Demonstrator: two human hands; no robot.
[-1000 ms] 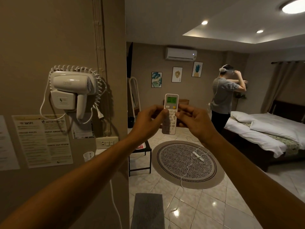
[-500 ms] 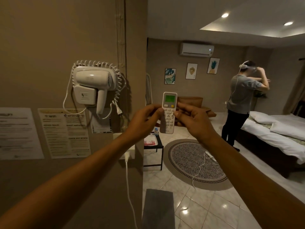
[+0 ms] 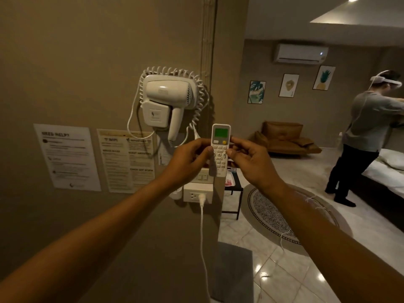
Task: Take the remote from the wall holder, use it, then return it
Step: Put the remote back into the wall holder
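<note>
I hold a white remote [image 3: 220, 149] upright at arm's length, its green screen lit and its buttons facing me. My left hand [image 3: 188, 160] grips its left edge and my right hand [image 3: 249, 160] grips its right edge, both thumbs on the keypad. A small white wall holder [image 3: 176, 194] peeks out below my left wrist, left of the wall socket [image 3: 195, 195]; most of it is hidden. The white air conditioner [image 3: 300, 53] hangs high on the far wall with a small light on.
A white hair dryer [image 3: 167, 101] with a coiled cord is mounted on the beige wall, above paper notices [image 3: 125, 160]. A white cable hangs from the socket. Another person [image 3: 363, 132] stands by the bed at right. A round rug [image 3: 273, 213] and small black table [image 3: 234, 191] lie ahead.
My view has turned left toward the wall, so the hair dryer and notices sit more central. Both hands keep the remote in the same grip, now in front of the wall corner.
</note>
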